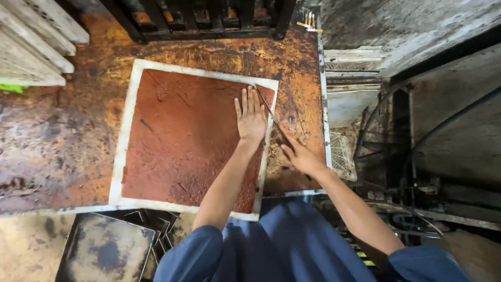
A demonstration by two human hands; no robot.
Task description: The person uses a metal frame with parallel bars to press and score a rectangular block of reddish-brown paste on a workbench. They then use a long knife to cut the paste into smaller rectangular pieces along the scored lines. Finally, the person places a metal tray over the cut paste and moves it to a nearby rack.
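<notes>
A large reddish-brown sheet [182, 136] lies on a white square board [125, 136] on a stained orange-brown table [62, 125]. My left hand [250, 117] rests flat, fingers spread, on the sheet near its right edge. My right hand [300, 154] is just off the board's right side and grips a thin knife [267, 108]. The blade angles up-left, its tip touching the sheet's upper right corner beside my left fingers.
White slatted racks [36, 42] stand at the top left and a dark rack [209, 18] at the back. Metal trays [109, 250] are stacked below the table's front edge. A white mesh basket [342, 154] and dark metal frames sit to the right.
</notes>
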